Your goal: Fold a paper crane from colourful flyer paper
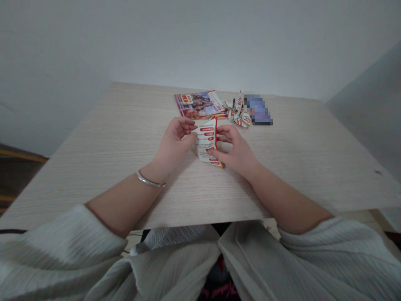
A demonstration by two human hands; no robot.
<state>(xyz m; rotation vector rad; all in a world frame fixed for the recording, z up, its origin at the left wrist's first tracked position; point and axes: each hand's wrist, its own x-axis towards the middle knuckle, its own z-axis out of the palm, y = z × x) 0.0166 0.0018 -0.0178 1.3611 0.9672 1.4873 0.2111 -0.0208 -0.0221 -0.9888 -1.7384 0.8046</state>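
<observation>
A folded paper flyer (205, 144), white with red labels and small print, is held between my hands just over the table. My left hand (177, 138) pinches its upper left edge between thumb and fingers. On the other side, my right hand (233, 148) grips the right edge, thumb on the near face and fingers behind. Just beyond lie a stack of colourful printed flyers (200, 104) and a folded paper shape (238, 113) with pointed parts, made of similar printed paper.
The pale wood-grain table (109, 142) meets a grey-white wall (188, 42) at its far edge. A flat dark-edged rectangle with a pixelated face (259, 109) lies right of the folded shape. The table's near edge is close to my body.
</observation>
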